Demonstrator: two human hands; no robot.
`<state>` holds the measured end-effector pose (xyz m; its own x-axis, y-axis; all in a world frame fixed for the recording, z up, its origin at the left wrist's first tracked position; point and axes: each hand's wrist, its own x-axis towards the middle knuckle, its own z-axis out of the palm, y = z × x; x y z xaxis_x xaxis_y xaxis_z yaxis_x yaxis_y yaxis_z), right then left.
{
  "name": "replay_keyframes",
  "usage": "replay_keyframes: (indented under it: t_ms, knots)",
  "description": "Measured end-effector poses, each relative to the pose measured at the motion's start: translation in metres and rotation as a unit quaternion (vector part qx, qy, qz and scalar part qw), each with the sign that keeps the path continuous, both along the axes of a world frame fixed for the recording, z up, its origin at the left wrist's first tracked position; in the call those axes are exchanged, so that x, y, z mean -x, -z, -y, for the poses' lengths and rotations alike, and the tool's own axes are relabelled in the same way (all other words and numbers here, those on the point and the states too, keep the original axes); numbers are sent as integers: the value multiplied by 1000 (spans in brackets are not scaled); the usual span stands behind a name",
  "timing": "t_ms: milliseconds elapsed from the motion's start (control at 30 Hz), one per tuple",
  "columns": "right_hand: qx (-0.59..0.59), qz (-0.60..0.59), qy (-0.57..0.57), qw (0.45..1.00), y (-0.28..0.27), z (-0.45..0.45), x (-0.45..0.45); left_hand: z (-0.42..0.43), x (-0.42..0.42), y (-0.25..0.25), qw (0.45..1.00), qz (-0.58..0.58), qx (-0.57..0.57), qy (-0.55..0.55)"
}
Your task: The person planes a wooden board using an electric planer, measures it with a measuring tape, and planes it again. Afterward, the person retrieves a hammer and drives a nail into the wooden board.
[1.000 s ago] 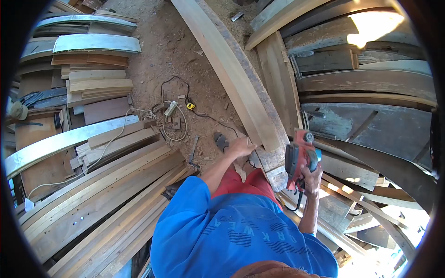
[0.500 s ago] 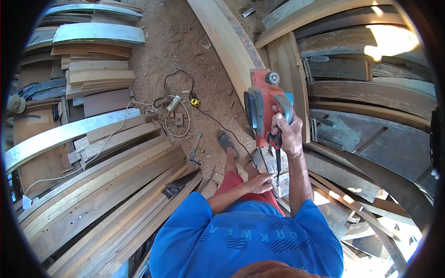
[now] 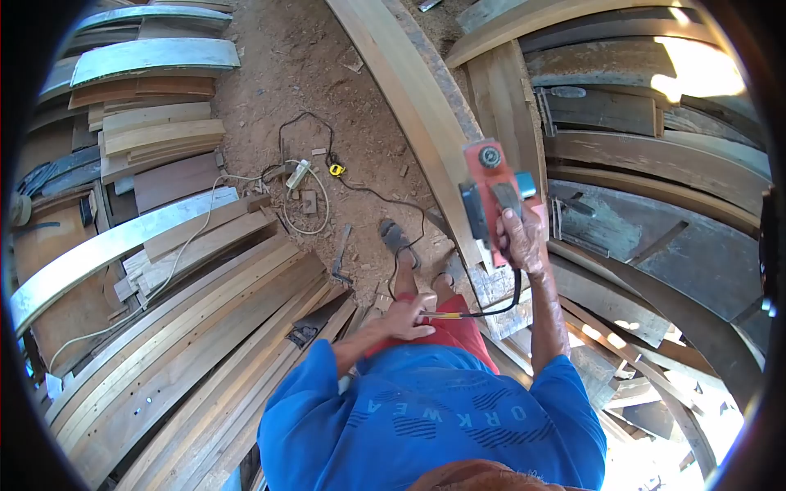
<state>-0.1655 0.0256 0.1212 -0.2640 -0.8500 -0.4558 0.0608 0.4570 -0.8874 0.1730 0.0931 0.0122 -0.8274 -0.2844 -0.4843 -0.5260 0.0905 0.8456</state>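
Note:
A red electric hand planer (image 3: 494,184) rests over the near part of a long wooden plank (image 3: 409,90). My right hand (image 3: 522,237) is closed around the planer's rear handle. From the back of the tool its black power cord (image 3: 517,290) bends down and to the left, with a yellow stretch near my lap. My left hand (image 3: 407,317) has hold of that cord in front of my red shorts, its fingers partly curled.
On the dirt floor lie a white power strip (image 3: 298,173), a yellow tape measure (image 3: 336,170) and a metal square (image 3: 341,254). The loose cord runs past my sandalled foot (image 3: 395,236). Stacked boards (image 3: 188,327) line the left; more timber (image 3: 655,164) fills the right.
The planer has turned slightly and shifted right and a little toward me with my right hand. My left hand has moved left, drawing the cord across my lap.

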Motion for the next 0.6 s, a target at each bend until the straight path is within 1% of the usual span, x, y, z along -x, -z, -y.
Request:
replay_keyframes:
  t_ms: [67,100,133,167,233,300,333,400,500,533,600]
  knots:
    - [-27,37,1,999,13,-5,-8,17,-29,21,994,88,63,34]
    - [-14,51,-5,999,25,-8,-12,25,-42,32,984,160,77,23]
    - [-35,52,-21,998,29,-12,-17,31,-52,40,969,231,89,14]
    - [-56,51,-37,996,32,-15,-22,32,-61,47,964,237,119,-23]
    - [-5,16,-75,997,42,-25,-30,30,-71,58,948,248,176,-98]
    - [-25,38,-80,996,47,-36,-33,20,-68,64,941,243,174,-160]
    - [-11,14,-89,996,48,-39,-34,18,-64,67,936,240,175,-191]
    - [20,-35,-106,994,50,-36,-36,11,-56,72,931,265,153,-198]
    - [-19,-10,-117,993,55,-9,-34,3,-55,76,925,292,112,-216]
    - [-16,-60,-123,990,59,5,-36,2,-56,80,923,297,98,-225]
    - [18,-75,-108,991,63,42,-44,-2,-64,88,915,299,76,-261]
